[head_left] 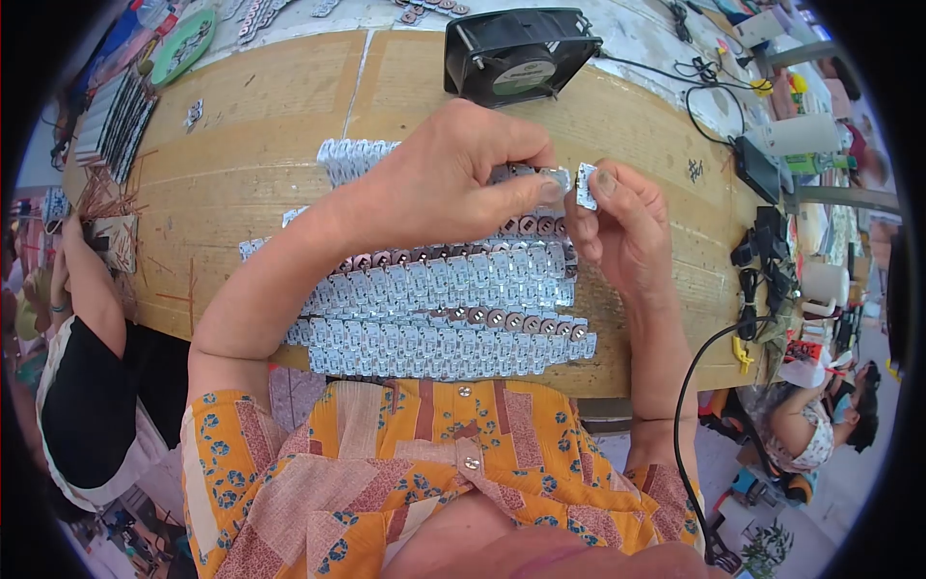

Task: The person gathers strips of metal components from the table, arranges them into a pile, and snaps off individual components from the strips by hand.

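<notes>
- Small white rectangular circuit board (585,188) sits pinched in the right hand (634,224) over the brown counter (275,101), long axis roughly fore-and-aft.
- Left hand (470,174) curls just left of it; I cannot tell its hold.

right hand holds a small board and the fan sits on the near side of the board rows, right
Not quite: the head view shows the fan on the far side of the board rows. The right hand does hold a small board.
</notes>
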Demonstrator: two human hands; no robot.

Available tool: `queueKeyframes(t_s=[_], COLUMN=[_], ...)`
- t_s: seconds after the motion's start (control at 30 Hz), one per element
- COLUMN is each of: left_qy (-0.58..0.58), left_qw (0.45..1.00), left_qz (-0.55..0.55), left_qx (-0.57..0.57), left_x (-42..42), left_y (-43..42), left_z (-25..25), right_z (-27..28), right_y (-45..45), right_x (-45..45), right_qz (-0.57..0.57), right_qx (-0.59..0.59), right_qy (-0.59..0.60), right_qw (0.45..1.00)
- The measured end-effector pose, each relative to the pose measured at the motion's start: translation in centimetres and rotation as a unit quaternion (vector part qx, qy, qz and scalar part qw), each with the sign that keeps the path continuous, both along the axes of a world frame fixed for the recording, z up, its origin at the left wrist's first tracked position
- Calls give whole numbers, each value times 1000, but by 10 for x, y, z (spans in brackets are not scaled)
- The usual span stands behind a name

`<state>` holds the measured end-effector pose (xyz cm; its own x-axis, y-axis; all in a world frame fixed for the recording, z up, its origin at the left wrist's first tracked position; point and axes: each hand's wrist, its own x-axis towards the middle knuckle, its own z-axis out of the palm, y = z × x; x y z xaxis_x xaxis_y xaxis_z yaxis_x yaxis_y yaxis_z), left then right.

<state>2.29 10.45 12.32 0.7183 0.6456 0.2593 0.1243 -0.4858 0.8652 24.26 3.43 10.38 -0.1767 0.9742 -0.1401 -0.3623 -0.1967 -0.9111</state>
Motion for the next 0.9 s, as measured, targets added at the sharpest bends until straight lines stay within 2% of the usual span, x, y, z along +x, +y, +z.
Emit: queueKeyframes(t_s=[0.1, 0.2, 0.3, 0.4, 0.5, 0.7, 0.8, 0.9], left_qy=[-10, -37, -23, -27, -23, -56, -79, -46], left_qw=[986, 968, 964, 956, 959, 964, 970, 975], left_qz=[41, 55, 60, 66, 79, 122, 78, 61], left_qx=[160, 242, 257, 283, 272, 228, 216, 211], left_x=[5, 9, 10, 11, 10, 14, 17, 15], left_y=[0, -3, -5, -8, -6, -7, -11, -9], left_z=[-8, -11, -10, -11, -11, -17, -18, -18], right_z=[2, 0, -2, 1, 3, 1, 0, -2], right_y=[-3, -5, -6, -6, -5, -4, -6, -5], right_x=[-3, -9, -13, -11, -5, -2, -5, -6], right_qz=[-51, -65, -100, -87, -43, -50, -68, -76], right_qx=[47, 97, 76, 54, 52, 41, 14, -18], right_qy=[-149, -247, -229, -214, -184, -169, -169, -135], right_qw=[986, 962, 965, 972, 981, 984, 983, 988])
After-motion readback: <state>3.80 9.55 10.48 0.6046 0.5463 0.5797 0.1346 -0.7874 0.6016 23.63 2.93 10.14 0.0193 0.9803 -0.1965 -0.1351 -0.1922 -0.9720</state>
